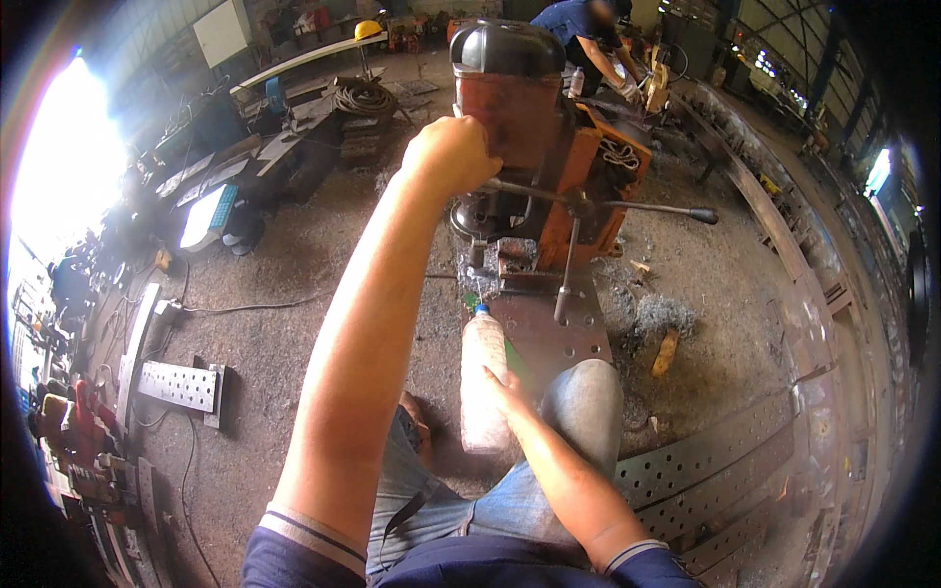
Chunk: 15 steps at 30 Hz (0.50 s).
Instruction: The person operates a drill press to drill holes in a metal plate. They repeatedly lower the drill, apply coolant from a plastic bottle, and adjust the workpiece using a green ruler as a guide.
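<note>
A magnetic drill point(505, 118) with an orange and black body stands in front of me on a drilled steel plate point(549, 328). My left hand point(451, 157) is raised beside its housing, closed round the end of a feed lever point(534, 193); the fingertips are partly hidden. Two more lever arms stick out from the hub, one to the right, one down. My right hand point(502, 390) holds a whitish plastic bottle point(480, 358) low between my knees. Its blue cap points at the drill's lower end, close to a small green patch and metal shavings.
Metal shavings point(665, 316) and a yellowish piece point(666, 353) lie right of the plate. Perforated steel strips point(676, 470) lie at lower right, another perforated bar point(178, 385) at left. Long steel beams point(765, 216) run along the right. A co-worker point(578, 29) bends over work behind the drill.
</note>
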{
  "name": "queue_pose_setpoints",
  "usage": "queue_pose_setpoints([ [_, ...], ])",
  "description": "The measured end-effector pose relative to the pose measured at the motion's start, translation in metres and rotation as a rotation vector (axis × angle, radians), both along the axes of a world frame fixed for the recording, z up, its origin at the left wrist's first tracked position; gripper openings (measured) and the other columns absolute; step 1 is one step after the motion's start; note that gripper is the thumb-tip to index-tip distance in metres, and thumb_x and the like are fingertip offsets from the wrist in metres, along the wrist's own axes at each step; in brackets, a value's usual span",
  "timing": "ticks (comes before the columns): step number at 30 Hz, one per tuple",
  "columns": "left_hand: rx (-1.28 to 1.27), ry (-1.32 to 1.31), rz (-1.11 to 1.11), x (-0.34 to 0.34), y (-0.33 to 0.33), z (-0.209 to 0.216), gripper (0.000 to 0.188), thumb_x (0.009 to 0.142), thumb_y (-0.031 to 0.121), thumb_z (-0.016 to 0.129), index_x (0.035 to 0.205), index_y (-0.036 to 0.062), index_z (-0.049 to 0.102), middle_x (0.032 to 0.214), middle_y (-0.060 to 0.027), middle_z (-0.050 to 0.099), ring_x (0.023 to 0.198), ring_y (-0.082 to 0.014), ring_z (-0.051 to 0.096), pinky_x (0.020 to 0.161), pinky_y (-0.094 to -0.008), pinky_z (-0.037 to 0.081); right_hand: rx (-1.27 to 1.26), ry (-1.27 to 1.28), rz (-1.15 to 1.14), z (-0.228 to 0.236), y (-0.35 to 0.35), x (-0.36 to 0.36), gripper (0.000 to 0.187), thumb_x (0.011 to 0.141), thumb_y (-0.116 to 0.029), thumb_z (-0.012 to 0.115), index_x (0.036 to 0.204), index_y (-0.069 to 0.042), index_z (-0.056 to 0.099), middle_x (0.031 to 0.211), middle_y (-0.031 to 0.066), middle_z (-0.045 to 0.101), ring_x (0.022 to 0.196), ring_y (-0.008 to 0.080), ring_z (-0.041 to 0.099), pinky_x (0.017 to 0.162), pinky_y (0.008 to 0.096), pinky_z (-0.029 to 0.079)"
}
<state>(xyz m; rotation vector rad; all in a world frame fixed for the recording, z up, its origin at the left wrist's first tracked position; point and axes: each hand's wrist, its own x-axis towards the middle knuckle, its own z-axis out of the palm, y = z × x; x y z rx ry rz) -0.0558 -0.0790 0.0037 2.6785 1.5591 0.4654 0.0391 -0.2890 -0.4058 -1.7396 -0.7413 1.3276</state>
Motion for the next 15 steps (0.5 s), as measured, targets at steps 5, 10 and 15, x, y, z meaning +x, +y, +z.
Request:
queue_pose_setpoints([
  [5,-0.042,0.023,0.026,0.0004,0.0002,-0.0005,0.037,0.085,0.039,0.074,0.104,0.0072,0.079,0.111,-0.0178,0.075,0.108,-0.0349,0.071,0.094,-0.0458,0.059,-0.014,0.000,0.011,-0.0021,0.0004,0.0001,0.072,0.087,-0.059,0.076,0.122,0.003,0.068,0.115,0.0208,0.073,0.105,0.0294,0.071,0.091,0.0405,0.055],
  [10,-0.048,0.037,0.038,0.0012,0.0021,0.0003,0.039,0.086,0.039,0.074,0.105,0.0062,0.078,0.112,-0.0193,0.075,0.108,-0.0362,0.071,0.093,-0.0465,0.059,0.022,-0.072,-0.024,-0.0049,0.0006,-0.0015,0.071,0.088,-0.059,0.075,0.121,0.003,0.069,0.112,0.0204,0.074,0.101,0.0293,0.072,0.088,0.0405,0.056],
  [15,-0.047,0.042,0.035,0.0002,0.0012,0.0002,0.039,0.085,0.039,0.074,0.105,0.0063,0.078,0.112,-0.0193,0.075,0.107,-0.0360,0.071,0.093,-0.0466,0.059,0.018,-0.041,0.001,-0.0028,0.0007,-0.0007,0.070,0.088,-0.060,0.074,0.119,0.003,0.069,0.109,0.0200,0.074,0.100,0.0292,0.072,0.087,0.0404,0.056],
])
